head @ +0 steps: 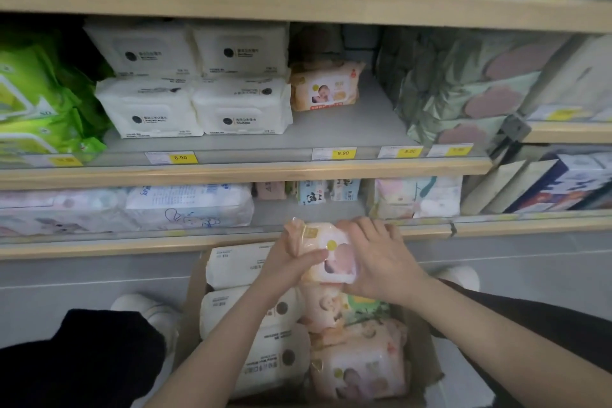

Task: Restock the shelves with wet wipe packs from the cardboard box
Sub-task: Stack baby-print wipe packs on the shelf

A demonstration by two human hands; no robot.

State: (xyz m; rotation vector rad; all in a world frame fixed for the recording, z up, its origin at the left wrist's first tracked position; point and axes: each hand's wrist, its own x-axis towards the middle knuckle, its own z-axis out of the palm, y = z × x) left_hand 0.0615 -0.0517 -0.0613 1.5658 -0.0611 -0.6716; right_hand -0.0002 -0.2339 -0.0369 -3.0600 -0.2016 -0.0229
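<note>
Head view: wooden-edged shelves (251, 172) fill the frame from 9 to 3 o'clock, carrying yellow price tags (343, 153) reading 9.90, 8.90, 9.90 and 5.00. Four white wipe packs (195, 79) sit stacked two by two at 11 o'clock, beside one orange baby-print pack (326, 87) just above centre. At 6 o'clock, the cardboard box (427, 371) holds at least three white packs and three pink ones. Above it, the left hand (291, 263) and right hand (381, 262) both grip one pink wet wipe pack (331, 253), fingers curled around its ends.
</note>
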